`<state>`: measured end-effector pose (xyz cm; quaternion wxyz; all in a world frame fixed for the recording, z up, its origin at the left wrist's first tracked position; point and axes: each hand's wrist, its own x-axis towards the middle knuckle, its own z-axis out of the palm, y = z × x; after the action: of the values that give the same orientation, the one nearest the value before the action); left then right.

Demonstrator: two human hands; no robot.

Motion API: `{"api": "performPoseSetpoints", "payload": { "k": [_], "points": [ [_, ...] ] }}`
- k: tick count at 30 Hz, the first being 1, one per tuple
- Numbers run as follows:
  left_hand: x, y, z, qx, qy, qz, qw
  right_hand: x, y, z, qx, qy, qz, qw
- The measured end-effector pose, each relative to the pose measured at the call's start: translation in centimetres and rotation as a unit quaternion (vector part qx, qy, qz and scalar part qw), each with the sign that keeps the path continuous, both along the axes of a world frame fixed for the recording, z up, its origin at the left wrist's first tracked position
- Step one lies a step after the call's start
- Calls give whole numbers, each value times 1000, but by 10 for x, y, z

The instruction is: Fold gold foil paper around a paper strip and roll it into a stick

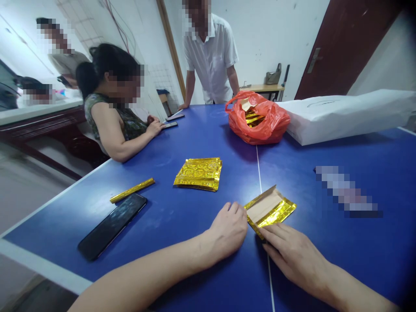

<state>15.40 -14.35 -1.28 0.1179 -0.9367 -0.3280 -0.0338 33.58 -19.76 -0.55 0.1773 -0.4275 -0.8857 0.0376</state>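
We had one half-folded gold foil sheet (269, 210) on the blue table (195, 134). Our left hand (227, 229) curled against its edge, grasp unclear, and our right hand (292, 253) lay flat on it, fingers released. There was one foil stack (199, 173), one foil roll (132, 190) and one phone (112, 225), with white walls around.

We find the room bright and evenly lit, soft light falling from overhead. The blue table (195, 138) carries a pale sheen toward 12 o'clock. Shadows are short and faint: a darker pool at the orange bag (260, 123) on its 7 o'clock side, thin ones under the left hand (227, 232) and right hand (292, 255). The gold foil stack (199, 173) throws small hard glints; the phone (112, 225) at 8 o'clock mirrors mottled light. The centre is sharp. The wide lens bends the edges, the door (341, 47) leans at 1 o'clock, the corner at 4 o'clock darkens, and the floor at 8 o'clock smears
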Motion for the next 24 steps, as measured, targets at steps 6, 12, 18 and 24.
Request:
{"api": "performPoseSetpoints", "payload": {
  "k": [6,12,18,24],
  "points": [
    [-6,-10,6,-7,-46,-15,999,-1,2,-2,24,51,9,998],
    [-1,-26,3,-51,-80,-56,994,-5,1,-2,31,74,32,996],
    [3,-19,-7,-38,-71,-70,994,-5,3,0,21,82,40,996],
    [4,-16,-8,-2,-54,-87,995,-1,6,-8,64,23,14,998]
  ]
}}
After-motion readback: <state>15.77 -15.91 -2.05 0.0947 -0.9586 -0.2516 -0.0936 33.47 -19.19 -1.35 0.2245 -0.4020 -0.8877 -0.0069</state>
